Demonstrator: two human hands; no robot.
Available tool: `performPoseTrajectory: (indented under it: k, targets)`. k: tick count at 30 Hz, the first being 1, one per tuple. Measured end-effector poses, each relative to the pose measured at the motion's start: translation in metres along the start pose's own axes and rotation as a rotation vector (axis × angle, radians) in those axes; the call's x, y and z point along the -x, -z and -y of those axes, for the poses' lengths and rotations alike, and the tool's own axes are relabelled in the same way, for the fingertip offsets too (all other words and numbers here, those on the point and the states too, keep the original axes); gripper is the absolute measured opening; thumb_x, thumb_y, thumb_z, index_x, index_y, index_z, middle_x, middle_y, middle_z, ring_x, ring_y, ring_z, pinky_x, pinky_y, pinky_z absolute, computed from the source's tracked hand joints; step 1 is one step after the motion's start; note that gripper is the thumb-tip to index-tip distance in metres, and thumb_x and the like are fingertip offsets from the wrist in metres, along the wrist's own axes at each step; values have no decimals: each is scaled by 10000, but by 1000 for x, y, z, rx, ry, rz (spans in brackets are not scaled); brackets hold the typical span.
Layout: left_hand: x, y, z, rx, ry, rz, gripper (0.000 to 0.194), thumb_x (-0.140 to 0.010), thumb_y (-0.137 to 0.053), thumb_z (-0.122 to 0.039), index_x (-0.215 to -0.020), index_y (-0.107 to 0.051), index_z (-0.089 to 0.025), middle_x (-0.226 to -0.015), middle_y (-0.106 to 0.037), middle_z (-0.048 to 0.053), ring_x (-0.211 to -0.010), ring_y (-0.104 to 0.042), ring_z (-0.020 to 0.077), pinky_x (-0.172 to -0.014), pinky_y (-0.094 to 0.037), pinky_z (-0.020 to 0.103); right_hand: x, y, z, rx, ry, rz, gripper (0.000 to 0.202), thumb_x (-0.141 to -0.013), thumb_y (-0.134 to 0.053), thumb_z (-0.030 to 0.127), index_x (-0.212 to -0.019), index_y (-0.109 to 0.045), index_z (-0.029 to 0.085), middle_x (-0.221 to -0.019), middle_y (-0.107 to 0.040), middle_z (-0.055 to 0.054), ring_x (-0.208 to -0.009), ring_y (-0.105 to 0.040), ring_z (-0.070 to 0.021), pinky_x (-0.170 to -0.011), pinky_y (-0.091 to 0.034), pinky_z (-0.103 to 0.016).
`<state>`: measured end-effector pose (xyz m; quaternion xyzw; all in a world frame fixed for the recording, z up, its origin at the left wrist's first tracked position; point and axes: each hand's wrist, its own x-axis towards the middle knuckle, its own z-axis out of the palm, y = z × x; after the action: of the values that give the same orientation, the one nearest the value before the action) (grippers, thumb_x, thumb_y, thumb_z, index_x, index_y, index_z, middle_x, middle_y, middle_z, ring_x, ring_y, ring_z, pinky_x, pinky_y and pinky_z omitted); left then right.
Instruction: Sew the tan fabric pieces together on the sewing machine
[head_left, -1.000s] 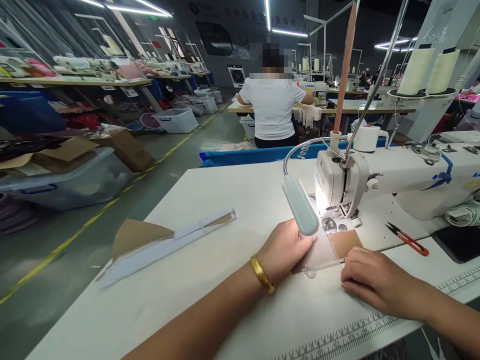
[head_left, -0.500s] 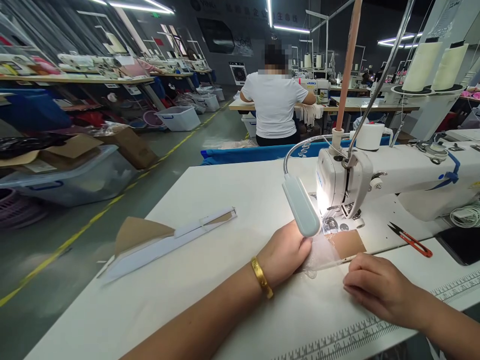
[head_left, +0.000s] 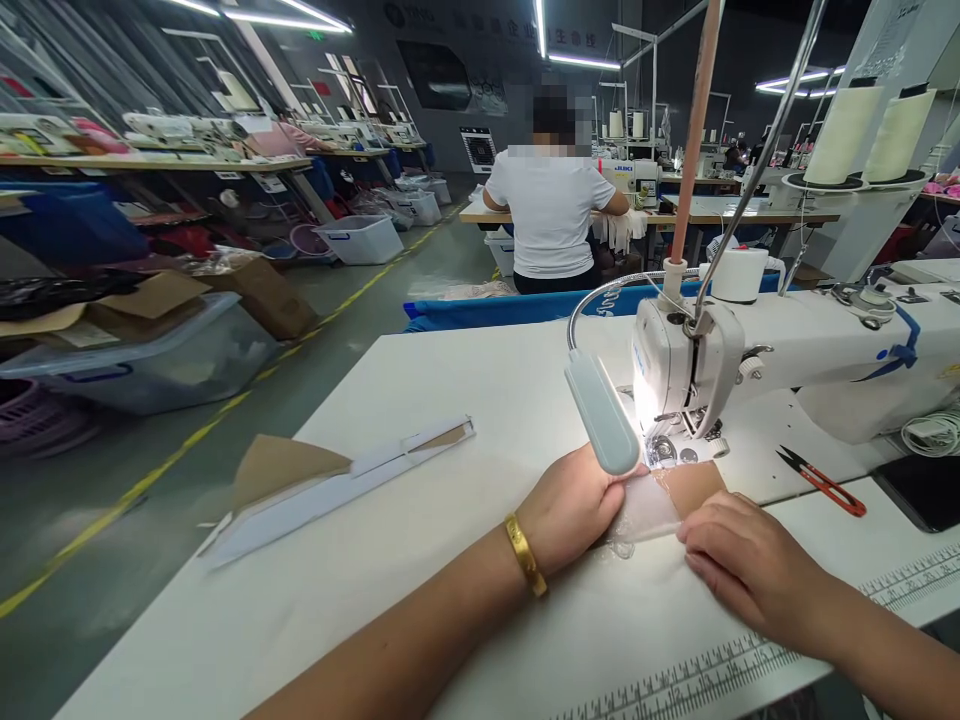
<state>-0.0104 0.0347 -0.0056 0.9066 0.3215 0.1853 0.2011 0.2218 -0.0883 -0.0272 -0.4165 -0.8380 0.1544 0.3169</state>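
Note:
A sheer pale fabric piece (head_left: 646, 508) lies on the white table in front of the sewing machine (head_left: 679, 360). My left hand (head_left: 574, 500), with a gold bangle at the wrist, is closed on the fabric's left side, its fingertips partly behind the grey lamp head (head_left: 602, 415). At the fabric's right edge, my right hand (head_left: 739, 555) has its fingers pressed together on the edge. A brown piece (head_left: 694, 487) lies beside the fabric, just below the presser foot, partly behind my right fingers.
Red-handled snips (head_left: 823, 481) and a dark phone (head_left: 919, 492) lie at the right. Folded white and brown card (head_left: 322, 490) is on the left. A printed ruler (head_left: 720, 672) runs along the front edge. A person (head_left: 555, 210) sits ahead.
My right hand has moved slightly up and left, to the fabric's edge, and now covers part of the brown piece. My left hand has barely moved.

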Motion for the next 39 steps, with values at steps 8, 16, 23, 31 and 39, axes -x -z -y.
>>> performPoseTrajectory:
  k: [8, 16, 23, 31, 39]
  targets:
    - [-1, -3, 0, -7, -14, -31, 407, -893, -448, -99, -1076, -791, -221, -990, -704, 62, -908, -650, 228, -856, -567, 371, -1, -2, 1, 1, 24, 53, 105, -1071, -499, 146, -1079, -558, 233, -983, -679, -44, -882, -563, -205, -759, -486, -343]
    - [-1, 3, -8, -83, -37, -84, 360, -879, -455, -99, -998, -782, -191, -937, -672, 74, -871, -612, 235, -806, -543, 370, 0, -4, 1, 17, 66, 58, 114, -1064, -503, 142, -1069, -574, 231, -988, -699, -44, -882, -580, -198, -757, -494, -335]
    - [6, -1, -19, -185, -225, -157, 315, -970, -459, -152, -1008, -770, -184, -997, -680, 115, -896, -590, 260, -789, -516, 415, -1, -3, 2, -9, 51, 58, 113, -1060, -515, 131, -1078, -578, 224, -982, -696, -42, -890, -581, -199, -759, -494, -331]
    - [9, -9, -14, -158, -257, -111, 298, -997, -490, -165, -1048, -783, -187, -1049, -701, 121, -959, -607, 269, -862, -516, 456, 0, -3, 1, -28, 44, 61, 105, -1071, -509, 147, -1084, -576, 226, -975, -686, -42, -895, -581, -196, -767, -507, -331]
    - [9, -10, -12, -157, -264, -124, 299, -1023, -492, -198, -1122, -773, -206, -1106, -681, 126, -981, -596, 264, -887, -501, 463, -1, 0, 1, -45, 9, 66, 102, -1085, -487, 179, -1068, -572, 231, -944, -667, -37, -871, -586, -189, -764, -520, -312]
